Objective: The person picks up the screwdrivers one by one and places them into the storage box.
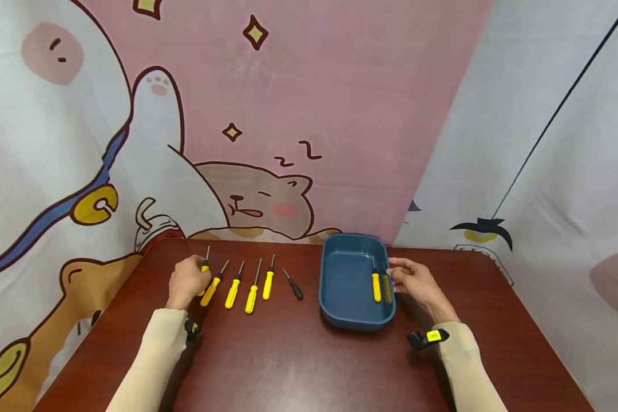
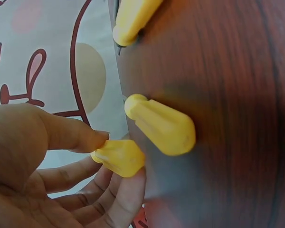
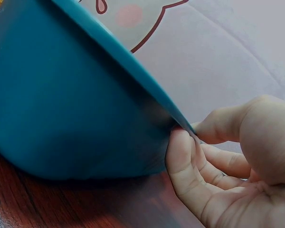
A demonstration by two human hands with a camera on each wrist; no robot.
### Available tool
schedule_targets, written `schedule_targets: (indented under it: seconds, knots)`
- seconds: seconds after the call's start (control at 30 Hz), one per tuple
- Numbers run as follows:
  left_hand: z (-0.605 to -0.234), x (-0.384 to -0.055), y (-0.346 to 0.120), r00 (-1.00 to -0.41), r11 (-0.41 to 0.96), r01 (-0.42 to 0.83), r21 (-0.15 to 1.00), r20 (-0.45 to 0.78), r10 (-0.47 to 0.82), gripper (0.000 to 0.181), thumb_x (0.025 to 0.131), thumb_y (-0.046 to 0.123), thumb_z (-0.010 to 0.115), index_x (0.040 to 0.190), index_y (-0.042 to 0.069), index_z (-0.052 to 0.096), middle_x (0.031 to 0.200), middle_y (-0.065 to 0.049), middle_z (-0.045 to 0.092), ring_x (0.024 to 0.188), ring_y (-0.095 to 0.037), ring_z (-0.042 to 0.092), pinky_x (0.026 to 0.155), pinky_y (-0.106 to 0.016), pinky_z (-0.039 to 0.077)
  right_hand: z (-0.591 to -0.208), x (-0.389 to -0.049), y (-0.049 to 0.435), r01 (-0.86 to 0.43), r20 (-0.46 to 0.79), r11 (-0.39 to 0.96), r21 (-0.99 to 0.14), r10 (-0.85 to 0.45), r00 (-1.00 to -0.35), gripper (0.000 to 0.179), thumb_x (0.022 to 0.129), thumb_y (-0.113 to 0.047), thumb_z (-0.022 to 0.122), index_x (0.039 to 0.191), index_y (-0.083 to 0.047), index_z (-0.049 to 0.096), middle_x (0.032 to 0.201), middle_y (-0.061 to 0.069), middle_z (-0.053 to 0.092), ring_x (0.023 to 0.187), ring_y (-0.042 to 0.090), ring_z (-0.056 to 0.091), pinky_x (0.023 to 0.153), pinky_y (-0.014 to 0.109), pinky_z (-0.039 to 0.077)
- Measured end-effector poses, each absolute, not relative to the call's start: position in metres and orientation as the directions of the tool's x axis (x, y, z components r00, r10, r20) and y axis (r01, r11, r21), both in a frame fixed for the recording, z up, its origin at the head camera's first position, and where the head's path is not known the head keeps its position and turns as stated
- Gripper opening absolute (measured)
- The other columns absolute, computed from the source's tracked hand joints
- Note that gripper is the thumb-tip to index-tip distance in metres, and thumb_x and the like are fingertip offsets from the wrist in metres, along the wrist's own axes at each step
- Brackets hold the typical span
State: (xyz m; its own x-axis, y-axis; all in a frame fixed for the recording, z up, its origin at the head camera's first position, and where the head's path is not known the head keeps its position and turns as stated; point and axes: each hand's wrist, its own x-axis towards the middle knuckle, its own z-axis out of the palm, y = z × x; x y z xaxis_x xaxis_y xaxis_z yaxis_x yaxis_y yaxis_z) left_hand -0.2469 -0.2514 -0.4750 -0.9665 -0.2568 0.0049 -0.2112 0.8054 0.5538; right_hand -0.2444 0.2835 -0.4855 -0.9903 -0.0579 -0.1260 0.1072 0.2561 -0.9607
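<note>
My left hand pinches the yellow handle of a screwdriver between thumb and fingers, at the left end of a row. Its thin shaft points toward the wall in the head view. Right beside that hand lies another yellow-handled screwdriver. With thumb and fingers, my right hand grips the right rim of a blue rectangular basin. Inside the basin, along its right side, is a yellow-handled screwdriver, reflected in the glossy wall.
Further along the row lie yellow-handled screwdrivers, roughly parallel, then a smaller black screwdriver close to the basin. All lie on a dark red-brown wooden table. A printed cartoon cloth hangs right behind the table's far edge.
</note>
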Motion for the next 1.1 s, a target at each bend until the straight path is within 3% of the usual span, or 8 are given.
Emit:
schedule_targets:
  seconds: [0.37,0.7,1.1]
  knots:
    - [-0.470,-0.246,-0.243,-0.974,0.804,-0.145,0.576,0.058,-0.217,0.044,0.088,0.013,0.064,0.128,-0.005,0.062,0.112,-0.028,0.069,0.079,-0.032,0.065,0.070,-0.044,0.056,-0.487,-0.245,0.285,0.114,-0.133,0.262,-0.958,-0.055,-0.990,0.048,0.103,-0.011,0.057,0.149,0.001,0.047,0.121,0.026,0.064,0.080,0.013,0.065,0.072,0.026,0.061]
    - [-0.469,-0.246,-0.229,-0.977,0.787,-0.103,0.608,0.088,-0.195,0.043,0.091,0.014,0.066,0.130,-0.003,0.063,0.110,-0.025,0.068,0.077,-0.031,0.063,0.062,-0.035,0.050,-0.487,-0.246,0.285,0.118,-0.138,0.278,-0.953,-0.052,-0.989,0.046,0.103,-0.012,0.057,0.148,-0.002,0.048,0.122,0.027,0.064,0.082,0.015,0.066,0.074,0.026,0.062]
    - [-0.466,-0.250,-0.209,-0.979,0.764,-0.081,0.640,0.092,-0.181,0.041,0.092,0.014,0.067,0.130,0.000,0.064,0.103,-0.020,0.068,0.078,-0.028,0.063,0.061,-0.032,0.050,-0.488,-0.249,0.284,0.125,-0.144,0.282,-0.951,-0.047,-0.989,0.046,0.102,-0.013,0.059,0.146,-0.002,0.050,0.111,0.016,0.067,0.081,0.015,0.066,0.073,0.027,0.062]
